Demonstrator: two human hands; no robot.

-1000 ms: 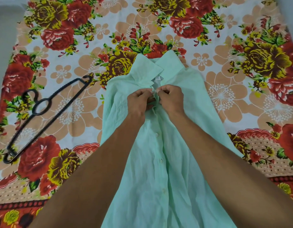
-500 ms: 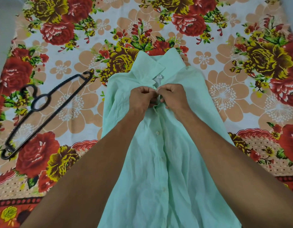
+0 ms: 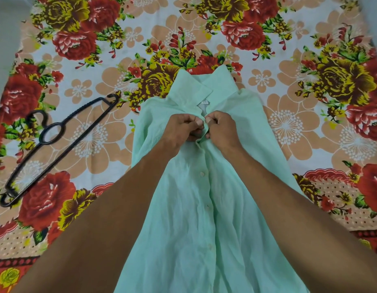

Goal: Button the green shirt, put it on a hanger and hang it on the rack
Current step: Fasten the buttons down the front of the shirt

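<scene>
Green shirt [image 3: 196,218] flat on floral sheet [image 3: 289,127]; my left hand [image 3: 184,129] and right hand [image 3: 222,127] pinch its top placket; black hanger [image 3: 56,144] lies apart.

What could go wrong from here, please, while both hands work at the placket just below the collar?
The left hand and right hand pinch the green shirt under its collar, hiding that button, so it might slip out unnoticed. The wrinkled front could let a button meet the wrong hole.
</scene>
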